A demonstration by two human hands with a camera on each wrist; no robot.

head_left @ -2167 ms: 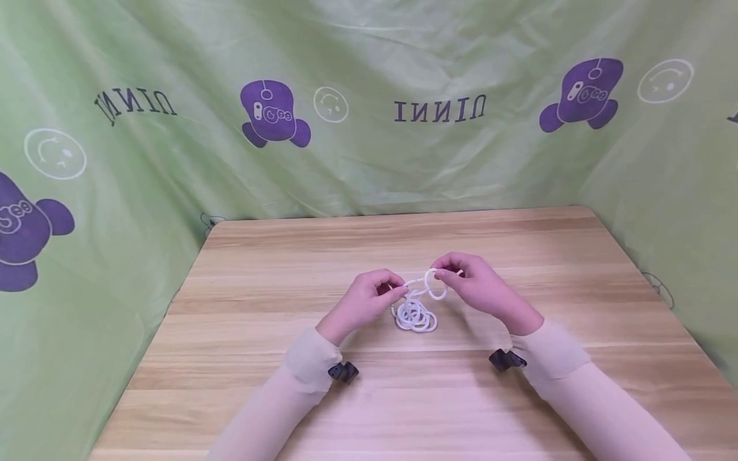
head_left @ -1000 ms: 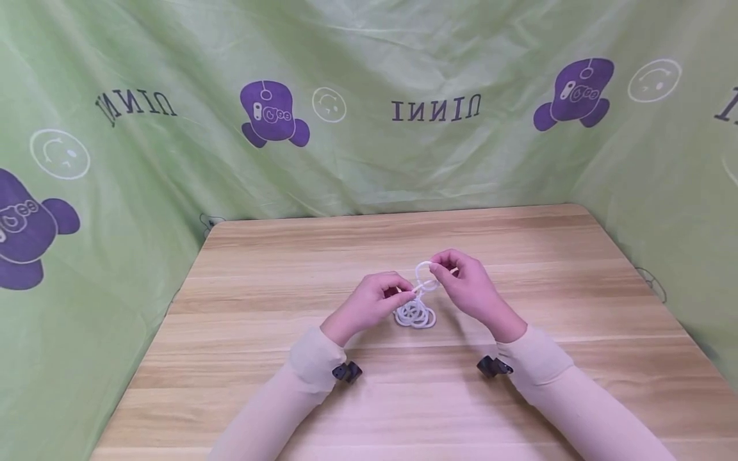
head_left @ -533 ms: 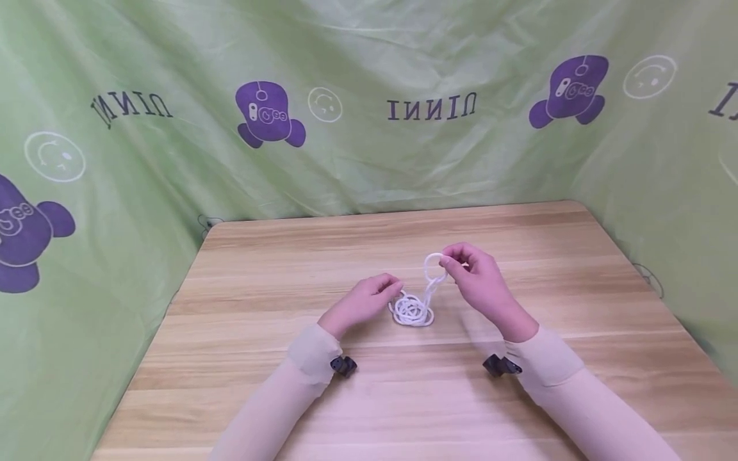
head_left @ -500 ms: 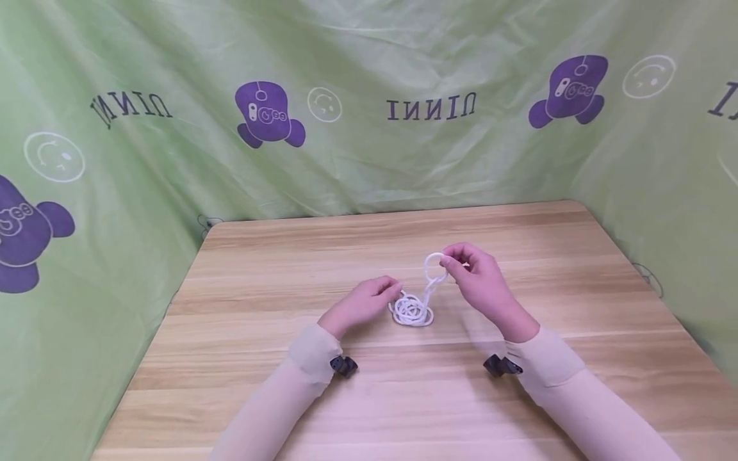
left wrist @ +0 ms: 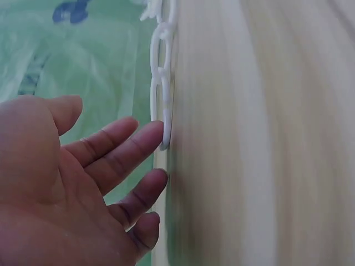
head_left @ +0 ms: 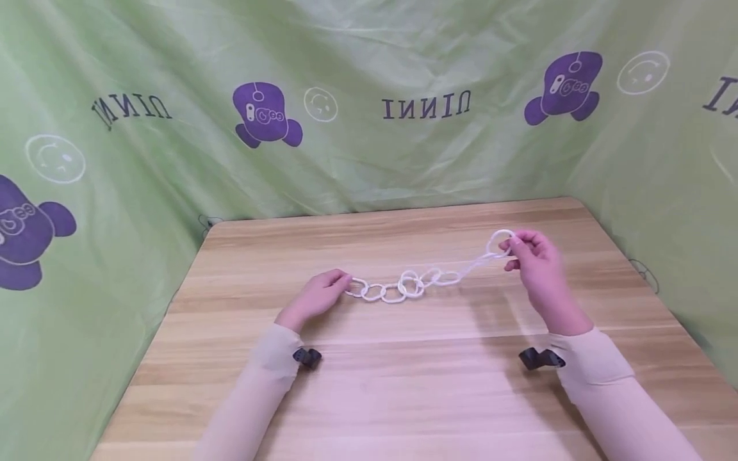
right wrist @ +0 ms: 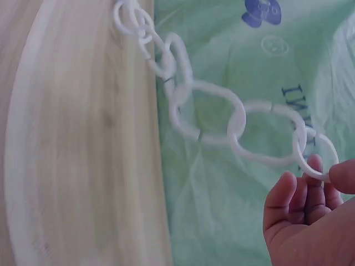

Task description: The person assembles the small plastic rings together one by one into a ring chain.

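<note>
A chain of white plastic rings [head_left: 393,302] stretches between both hands, its left part lying along the table and its right part raised. My right hand [head_left: 541,266] pinches the ring [head_left: 490,241] at the raised end between thumb and finger. In the right wrist view the hand [right wrist: 310,221] grips that end ring [right wrist: 335,151], with linked rings trailing up and left. On the table, my left hand [head_left: 317,294] touches the chain's other end. The left wrist view shows this hand [left wrist: 89,183] with fingers extended, thumb apart, and a fingertip against the last ring [left wrist: 166,124].
The wood-grain table [head_left: 369,390] is backed by a green curtain [head_left: 357,160] with purple prints. A small black wrist camera [head_left: 307,358] sits on the left cuff and another black camera [head_left: 541,358] on the right. A thin cable [head_left: 646,275] shows beyond the right edge.
The heaped rings have been drawn out into a line. My right hand has moved right and farther away with the end ring; my left hand has moved left, to the chain's other end.
</note>
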